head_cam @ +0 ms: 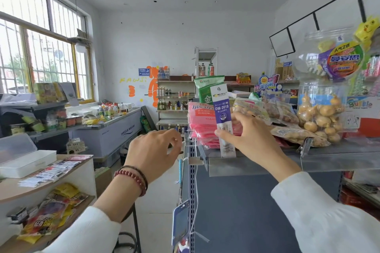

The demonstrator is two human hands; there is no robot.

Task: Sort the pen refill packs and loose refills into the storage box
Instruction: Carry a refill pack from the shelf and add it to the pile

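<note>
Now, refill pack (223, 117): a long, narrow purple-and-white sleeve printed "DM-2018" and "0.5", held upright in front of the shelf edge, its lower end hanging just below the shelf lip.
Right hand (248, 137): pinches the pack at its lower middle, thumb on the left edge and fingers curled behind it; a white sleeve covers the forearm.
Left hand (152, 150): raised just left of the shelf's corner post, fingers curled toward a small white hook there; I cannot tell whether it holds anything.
Bracelets (133, 178): dark red and brown beads round the left wrist.
Other refill packs (55, 168): a loose row of flat packs lying on the desk at far left, well apart from both hands.
Storage box (28, 162): white, on the same desk just behind that row, its clear lid raised behind it.
Desk (12, 189): pale wood top with a curved edge, and snack packets (51, 211) on the shelf under it.
Shelf (329, 154): grey metal, carrying a stack of pink packs (200, 127) just behind the held pack, a green bag (205, 88) and clear jars (320, 113) to the right.
</note>
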